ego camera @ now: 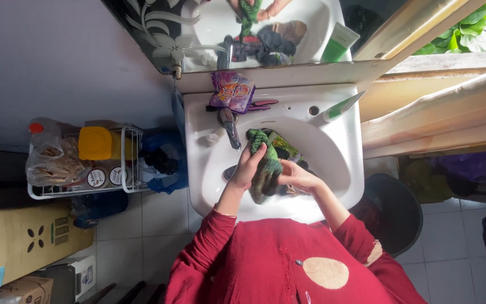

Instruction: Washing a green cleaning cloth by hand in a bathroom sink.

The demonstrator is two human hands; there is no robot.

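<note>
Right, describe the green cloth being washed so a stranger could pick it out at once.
Start at the white sink under the mirror. Over its basin, the left hand and right hand grip a mottled green cloth. The other clothes lie low in the basin; only this one is lifted between two hands.

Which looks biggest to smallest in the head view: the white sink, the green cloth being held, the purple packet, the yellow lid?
1. white sink
2. green cloth
3. purple packet and yellow lid: they look alike in size, so I won't rank them.
</note>
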